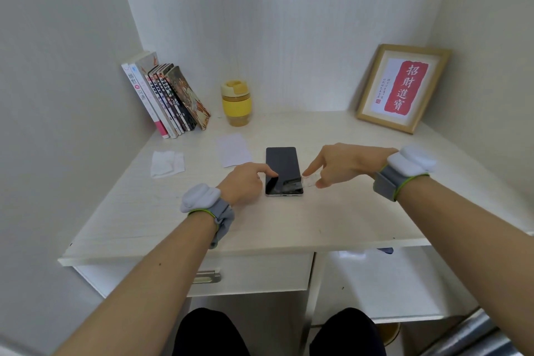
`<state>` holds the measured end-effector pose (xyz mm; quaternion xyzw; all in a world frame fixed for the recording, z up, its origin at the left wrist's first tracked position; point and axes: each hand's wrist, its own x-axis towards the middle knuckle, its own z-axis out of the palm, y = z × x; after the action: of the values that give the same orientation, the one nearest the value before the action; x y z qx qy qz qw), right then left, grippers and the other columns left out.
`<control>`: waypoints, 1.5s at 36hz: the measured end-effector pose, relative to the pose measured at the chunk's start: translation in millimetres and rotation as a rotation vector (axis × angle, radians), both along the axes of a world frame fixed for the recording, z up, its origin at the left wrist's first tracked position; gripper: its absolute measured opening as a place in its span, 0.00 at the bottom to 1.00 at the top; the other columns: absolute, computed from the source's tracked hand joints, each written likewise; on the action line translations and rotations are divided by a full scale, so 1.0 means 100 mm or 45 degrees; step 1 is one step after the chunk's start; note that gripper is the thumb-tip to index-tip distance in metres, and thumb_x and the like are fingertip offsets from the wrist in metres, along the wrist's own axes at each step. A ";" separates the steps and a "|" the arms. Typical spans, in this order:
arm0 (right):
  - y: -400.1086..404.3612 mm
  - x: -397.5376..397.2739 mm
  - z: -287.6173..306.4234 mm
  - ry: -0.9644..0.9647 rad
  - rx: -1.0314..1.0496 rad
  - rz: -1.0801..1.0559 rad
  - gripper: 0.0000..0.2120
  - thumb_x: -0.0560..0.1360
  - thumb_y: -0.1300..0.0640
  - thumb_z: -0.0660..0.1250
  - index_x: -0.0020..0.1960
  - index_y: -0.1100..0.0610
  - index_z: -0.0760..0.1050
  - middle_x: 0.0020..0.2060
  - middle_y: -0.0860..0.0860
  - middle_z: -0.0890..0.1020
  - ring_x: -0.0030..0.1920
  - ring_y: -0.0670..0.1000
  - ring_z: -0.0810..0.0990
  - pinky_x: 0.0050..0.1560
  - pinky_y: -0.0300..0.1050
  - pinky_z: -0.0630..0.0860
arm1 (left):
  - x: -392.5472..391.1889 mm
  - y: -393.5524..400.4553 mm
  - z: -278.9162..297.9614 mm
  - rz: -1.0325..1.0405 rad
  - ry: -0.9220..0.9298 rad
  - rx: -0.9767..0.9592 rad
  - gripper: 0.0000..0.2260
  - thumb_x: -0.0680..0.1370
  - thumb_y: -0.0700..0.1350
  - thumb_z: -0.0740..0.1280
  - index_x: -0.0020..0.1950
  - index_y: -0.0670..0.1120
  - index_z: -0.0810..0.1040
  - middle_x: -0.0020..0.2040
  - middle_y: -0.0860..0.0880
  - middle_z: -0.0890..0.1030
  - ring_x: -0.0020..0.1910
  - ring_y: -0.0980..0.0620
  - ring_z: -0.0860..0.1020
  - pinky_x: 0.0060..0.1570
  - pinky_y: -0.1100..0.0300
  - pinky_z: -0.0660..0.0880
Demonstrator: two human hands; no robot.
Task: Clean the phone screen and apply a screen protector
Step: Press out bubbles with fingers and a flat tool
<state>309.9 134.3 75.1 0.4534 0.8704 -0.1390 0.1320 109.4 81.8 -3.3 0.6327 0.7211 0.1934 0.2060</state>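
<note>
Two hands: both at the phone (283,170), which lies flat mid-desk (289,225).
Left hand (245,182): forefinger straight, pressing the glass; it grips nothing.
Right hand (335,163): thumb and fingers pinch a clear film tab (309,180) at the near right edge.
Done, I'd say: wiping; a crumpled wipe (167,163) and backing sheet (234,150) lie aside.
Left: peeling, smoothing.

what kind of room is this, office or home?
Likely a home study nook: a small white desk set in a corner between plain walls, with a row of books, a yellow cup and a framed calligraphy print on it.
</note>
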 end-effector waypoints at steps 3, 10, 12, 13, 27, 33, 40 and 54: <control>-0.02 -0.02 0.00 -0.009 -0.003 0.011 0.22 0.77 0.56 0.64 0.70 0.45 0.73 0.65 0.49 0.77 0.65 0.54 0.72 0.65 0.45 0.68 | -0.01 0.01 -0.02 0.006 -0.004 0.004 0.25 0.77 0.32 0.52 0.63 0.54 0.77 0.66 0.44 0.74 0.49 0.48 0.75 0.49 0.63 0.68; -0.09 -0.15 -0.01 -0.029 0.027 0.067 0.23 0.77 0.57 0.62 0.72 0.45 0.71 0.66 0.48 0.76 0.66 0.54 0.71 0.64 0.44 0.69 | -0.01 0.01 -0.03 -0.004 0.038 0.006 0.25 0.77 0.33 0.52 0.63 0.56 0.77 0.67 0.47 0.74 0.49 0.46 0.77 0.51 0.57 0.73; -0.08 -0.11 0.01 -0.031 0.023 0.056 0.23 0.77 0.57 0.62 0.71 0.45 0.72 0.65 0.47 0.76 0.65 0.53 0.72 0.64 0.43 0.69 | 0.00 0.01 -0.03 -0.007 0.043 0.006 0.25 0.77 0.33 0.52 0.63 0.56 0.77 0.66 0.47 0.74 0.51 0.45 0.77 0.53 0.56 0.73; -0.06 -0.09 0.02 -0.030 0.018 0.043 0.23 0.77 0.57 0.63 0.71 0.45 0.72 0.65 0.48 0.77 0.64 0.53 0.72 0.64 0.43 0.69 | 0.00 0.00 -0.03 -0.008 0.041 0.006 0.25 0.77 0.33 0.52 0.63 0.56 0.77 0.67 0.48 0.73 0.50 0.46 0.77 0.53 0.56 0.73; 0.18 0.06 0.00 0.263 -0.116 0.027 0.19 0.74 0.51 0.71 0.64 0.40 0.77 0.49 0.55 0.83 0.42 0.51 0.77 0.51 0.46 0.76 | 0.05 -0.02 0.05 0.040 -0.214 0.181 0.15 0.83 0.44 0.54 0.62 0.50 0.78 0.48 0.46 0.79 0.46 0.49 0.75 0.42 0.62 0.68; 0.14 -0.01 0.03 0.369 -0.084 0.026 0.19 0.75 0.51 0.71 0.65 0.41 0.76 0.45 0.44 0.80 0.48 0.47 0.77 0.47 0.39 0.70 | 0.13 0.03 0.14 0.126 -0.586 0.159 0.12 0.81 0.49 0.61 0.53 0.44 0.81 0.36 0.52 0.79 0.29 0.59 0.71 0.33 0.64 0.66; 0.27 0.02 -0.12 0.349 0.456 -0.029 0.30 0.75 0.42 0.67 0.74 0.46 0.65 0.64 0.52 0.74 0.66 0.55 0.70 0.65 0.55 0.66 | 0.13 0.08 0.16 0.334 -0.951 0.235 0.09 0.81 0.42 0.63 0.50 0.37 0.79 0.34 0.45 0.79 0.27 0.53 0.68 0.29 0.63 0.67; 0.26 -0.25 -0.47 1.580 -0.675 -0.708 0.10 0.78 0.57 0.68 0.53 0.65 0.79 0.40 0.56 0.81 0.30 0.49 0.74 0.32 0.42 0.70 | 0.23 0.15 0.04 0.236 -0.783 0.285 0.08 0.78 0.47 0.67 0.50 0.44 0.82 0.41 0.48 0.83 0.34 0.56 0.76 0.31 0.70 0.70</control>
<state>284.5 160.7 27.8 0.4483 0.5745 -0.6051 -0.3206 132.3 96.3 0.3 0.4952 0.6540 0.4709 0.3246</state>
